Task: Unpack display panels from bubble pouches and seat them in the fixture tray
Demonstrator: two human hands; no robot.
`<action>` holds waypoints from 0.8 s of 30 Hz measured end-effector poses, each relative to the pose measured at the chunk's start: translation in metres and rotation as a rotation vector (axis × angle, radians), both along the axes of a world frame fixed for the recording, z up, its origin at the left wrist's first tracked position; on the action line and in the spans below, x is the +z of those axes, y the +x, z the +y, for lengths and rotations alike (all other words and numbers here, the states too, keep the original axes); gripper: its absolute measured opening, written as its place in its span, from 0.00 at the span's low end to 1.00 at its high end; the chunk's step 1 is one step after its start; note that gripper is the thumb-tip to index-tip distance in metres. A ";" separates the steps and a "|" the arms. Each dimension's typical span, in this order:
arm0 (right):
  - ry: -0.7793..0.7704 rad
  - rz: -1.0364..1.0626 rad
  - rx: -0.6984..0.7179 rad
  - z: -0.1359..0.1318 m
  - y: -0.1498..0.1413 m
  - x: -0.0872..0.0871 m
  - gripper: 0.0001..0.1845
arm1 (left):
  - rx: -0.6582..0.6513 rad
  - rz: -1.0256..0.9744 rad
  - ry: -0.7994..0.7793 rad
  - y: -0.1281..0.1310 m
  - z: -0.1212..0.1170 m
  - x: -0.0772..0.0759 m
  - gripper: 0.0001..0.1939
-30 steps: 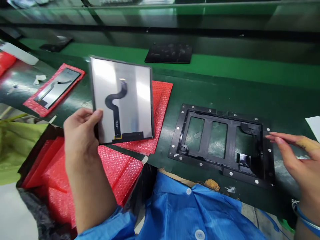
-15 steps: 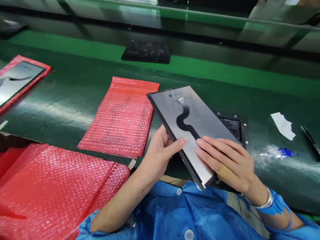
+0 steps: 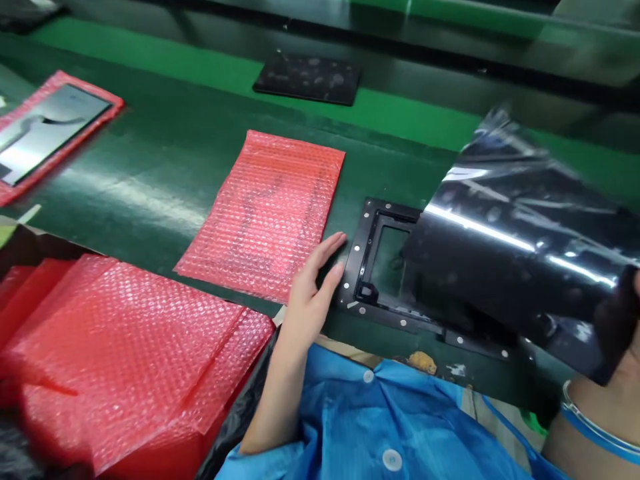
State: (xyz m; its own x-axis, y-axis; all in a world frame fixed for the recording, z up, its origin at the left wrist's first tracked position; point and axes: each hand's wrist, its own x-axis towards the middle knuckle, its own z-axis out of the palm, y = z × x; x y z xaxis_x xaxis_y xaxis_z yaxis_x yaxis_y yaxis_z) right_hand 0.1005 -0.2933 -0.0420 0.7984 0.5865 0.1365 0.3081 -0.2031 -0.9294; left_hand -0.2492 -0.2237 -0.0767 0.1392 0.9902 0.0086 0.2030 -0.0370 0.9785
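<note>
At the right, an LCD screen panel is tilted with its glossy black face in view, partly blurred. A clear film seems to stick up at its upper corner. My right hand, cut off by the picture's edge, grips the panel's right end. Under the panel lies a black frame with round silvery dots along its rim; the panel hides much of its right part. My left hand is open at the frame's left side, fingers stretched out; whether it touches the frame I cannot tell.
A red bubble-wrap pouch lies left of the frame. More red bubble-wrap pouches are piled at lower left. Another screen panel rests on red wrap at far left. A black flat panel lies at the back of the green bench.
The panel has gone from both hands to my right hand alone and moved right, its black face now showing. My left hand has let go, and the frame is more exposed.
</note>
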 end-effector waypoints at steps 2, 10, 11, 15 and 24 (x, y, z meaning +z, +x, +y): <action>-0.011 0.214 -0.115 0.002 -0.012 0.003 0.17 | -0.083 0.109 0.020 -0.002 0.005 -0.004 0.23; -0.202 0.268 0.026 0.014 -0.053 0.014 0.17 | -0.259 0.369 0.190 -0.004 0.008 -0.006 0.30; -0.213 0.245 0.025 0.014 -0.053 0.013 0.17 | -0.266 0.387 0.212 -0.003 0.008 -0.007 0.30; -0.245 0.224 0.036 0.014 -0.053 0.011 0.16 | -0.278 0.420 0.256 -0.002 0.008 -0.010 0.29; -0.250 0.283 0.035 0.013 -0.051 0.009 0.16 | -0.281 0.447 0.262 0.001 0.008 -0.011 0.28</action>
